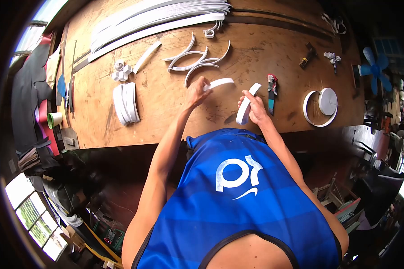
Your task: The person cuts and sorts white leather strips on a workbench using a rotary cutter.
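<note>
Curved white strip (221, 83), one, near the middle of the surface (157, 110): one end taken by the left hand (196, 93), fingers closed on it, the free end reaching out to the right. White band (243, 113), one piece or several layers (cannot tell): grasped by the right hand (257, 109), thumb and fingers about it, the lower part hanging toward the person. Handling, as judged: light, thin, springy rather than stiff, keeping a curl; perhaps smooth enough to slide, liable to crease if pinched hard; best held flat near an end, or across both edges. Also present: loose curved strips (187, 68), beyond the left hand; a stack of short strips (126, 103) and small white rolls (121, 71), to the left; long white strips (157, 24), along the far side; a teal-handled tool (271, 105), just beside the right hand; a white coil (327, 102), farther right.
</note>
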The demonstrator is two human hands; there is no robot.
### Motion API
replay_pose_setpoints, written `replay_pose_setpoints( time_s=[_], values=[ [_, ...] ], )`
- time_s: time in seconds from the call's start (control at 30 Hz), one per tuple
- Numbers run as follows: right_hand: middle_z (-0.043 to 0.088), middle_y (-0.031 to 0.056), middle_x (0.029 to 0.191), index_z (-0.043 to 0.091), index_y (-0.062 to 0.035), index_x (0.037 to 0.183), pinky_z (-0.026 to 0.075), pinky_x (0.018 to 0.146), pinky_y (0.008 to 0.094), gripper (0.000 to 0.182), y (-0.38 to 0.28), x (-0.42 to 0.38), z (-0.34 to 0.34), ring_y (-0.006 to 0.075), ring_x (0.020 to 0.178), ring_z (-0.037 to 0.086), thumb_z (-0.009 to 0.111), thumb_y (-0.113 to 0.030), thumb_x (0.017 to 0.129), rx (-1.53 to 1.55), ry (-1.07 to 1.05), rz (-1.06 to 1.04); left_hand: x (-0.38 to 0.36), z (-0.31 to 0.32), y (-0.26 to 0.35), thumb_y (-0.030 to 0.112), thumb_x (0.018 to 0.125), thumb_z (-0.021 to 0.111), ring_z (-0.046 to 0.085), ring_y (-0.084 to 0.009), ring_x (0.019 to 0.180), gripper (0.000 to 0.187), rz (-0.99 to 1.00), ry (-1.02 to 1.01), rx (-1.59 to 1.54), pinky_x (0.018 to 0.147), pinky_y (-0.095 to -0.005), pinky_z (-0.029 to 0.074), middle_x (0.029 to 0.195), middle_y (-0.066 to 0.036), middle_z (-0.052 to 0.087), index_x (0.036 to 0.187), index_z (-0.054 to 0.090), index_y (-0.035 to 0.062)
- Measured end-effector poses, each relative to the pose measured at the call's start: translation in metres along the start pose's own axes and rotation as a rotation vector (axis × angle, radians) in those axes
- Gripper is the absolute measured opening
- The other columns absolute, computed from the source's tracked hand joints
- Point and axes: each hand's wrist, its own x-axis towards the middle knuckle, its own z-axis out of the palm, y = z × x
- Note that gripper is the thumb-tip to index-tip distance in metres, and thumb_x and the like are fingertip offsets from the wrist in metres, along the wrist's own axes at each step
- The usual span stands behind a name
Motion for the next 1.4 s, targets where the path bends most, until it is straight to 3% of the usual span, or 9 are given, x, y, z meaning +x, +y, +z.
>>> replay_pose_setpoints(
  time_s=[0.3, 0.5, 0.7, 0.83, 1.0, 1.17, 1.23, 1.33, 1.4],
  values=[
    [0.062, 0.0064, 0.077, 0.056, -0.0050, 0.093, 0.055, 0.060, 0.0311, 0.027, 0.000, -0.004, 0.008, 0.0167, 0.066, 0.064, 0.069, -0.029, 0.088, -0.052, 0.009, -0.025, 0.026, -0.006, -0.011, 0.021, 0.084, 0.064, 0.062, -0.0340, 0.082, 0.020, -0.006, 0.363, 0.535, 0.067, -0.0465, 0.051, 0.088, -0.014, 0.059, 0.095, 0.056, 0.0069],
    [0.062, 0.0063, 0.077, 0.056, -0.0052, 0.097, 0.055, 0.061, 0.0315, 0.028, 0.006, -0.008, -0.003, 0.0170, 0.066, 0.063, 0.069, -0.028, 0.088, -0.040, 0.046, -0.008, 0.057, -0.005, 0.012, 0.021, 0.084, 0.063, 0.061, -0.0334, 0.083, 0.011, 0.085, 0.398, 0.387, 0.068, -0.0438, 0.050, 0.092, -0.011, 0.059, 0.087, 0.061, 0.0099],
    [0.061, 0.0062, 0.078, 0.055, -0.0045, 0.101, 0.054, 0.061, 0.0321, 0.029, -0.003, -0.012, 0.000, 0.0170, 0.067, 0.063, 0.067, -0.028, 0.089, -0.075, 0.033, -0.036, 0.113, 0.032, 0.027, 0.015, 0.082, 0.057, 0.058, -0.0283, 0.097, 0.012, 0.224, 0.231, 0.640, 0.075, -0.0428, 0.049, 0.099, -0.013, 0.055, 0.090, 0.065, 0.0117],
    [0.060, 0.0056, 0.078, 0.055, -0.0049, 0.101, 0.054, 0.061, 0.0314, 0.027, -0.012, -0.016, -0.003, 0.0167, 0.066, 0.062, 0.065, -0.027, 0.091, -0.081, 0.069, -0.057, 0.122, 0.021, 0.039, 0.016, 0.084, 0.057, 0.061, -0.0312, 0.089, 0.013, 0.229, 0.220, 0.461, 0.074, -0.0432, 0.049, 0.092, -0.015, 0.062, 0.092, 0.065, 0.0097],
    [0.060, 0.0057, 0.078, 0.054, -0.0057, 0.097, 0.053, 0.061, 0.0317, 0.024, -0.009, -0.016, -0.015, 0.0172, 0.066, 0.062, 0.065, -0.027, 0.091, -0.027, 0.098, -0.021, 0.084, -0.035, 0.074, 0.030, 0.088, 0.062, 0.065, -0.0361, 0.084, 0.032, -0.033, -0.014, -0.069, 0.072, -0.0451, 0.049, 0.086, -0.019, 0.067, 0.107, 0.059, 0.0049],
    [0.060, 0.0055, 0.078, 0.055, -0.0049, 0.098, 0.054, 0.061, 0.0316, 0.025, -0.007, -0.010, -0.010, 0.0172, 0.067, 0.063, 0.065, -0.026, 0.090, -0.054, 0.073, 0.002, 0.025, -0.025, 0.035, 0.031, 0.084, 0.068, 0.062, -0.0366, 0.085, 0.030, 0.144, -0.176, 0.124, 0.072, -0.0448, 0.048, 0.088, -0.018, 0.064, 0.099, 0.062, 0.0055],
    [0.060, 0.0055, 0.078, 0.055, -0.0045, 0.101, 0.054, 0.060, 0.0311, 0.027, -0.007, -0.005, -0.007, 0.0169, 0.067, 0.063, 0.066, -0.027, 0.090, -0.065, 0.022, -0.007, 0.010, -0.010, 0.018, 0.027, 0.082, 0.069, 0.061, -0.0360, 0.086, 0.022, 0.107, -0.145, 0.195, 0.073, -0.0465, 0.048, 0.088, -0.017, 0.060, 0.091, 0.063, 0.0073],
    [0.060, 0.0057, 0.078, 0.055, -0.0044, 0.100, 0.054, 0.060, 0.0306, 0.027, -0.006, -0.001, -0.001, 0.0166, 0.066, 0.063, 0.066, -0.027, 0.090, -0.089, -0.001, -0.029, 0.007, -0.007, 0.018, 0.025, 0.081, 0.070, 0.061, -0.0352, 0.089, 0.031, 0.022, -0.157, 0.357, 0.075, -0.0440, 0.048, 0.096, -0.015, 0.062, 0.105, 0.063, 0.0064],
    [0.060, 0.0058, 0.078, 0.055, -0.0043, 0.100, 0.054, 0.060, 0.0305, 0.027, -0.005, -0.003, 0.002, 0.0165, 0.066, 0.063, 0.066, -0.027, 0.090, -0.090, 0.005, -0.030, 0.010, -0.003, 0.011, 0.020, 0.079, 0.071, 0.061, -0.0346, 0.089, 0.034, 0.093, 0.097, 0.322, 0.077, -0.0424, 0.049, 0.097, -0.015, 0.062, 0.109, 0.062, 0.0073]
  ],
)
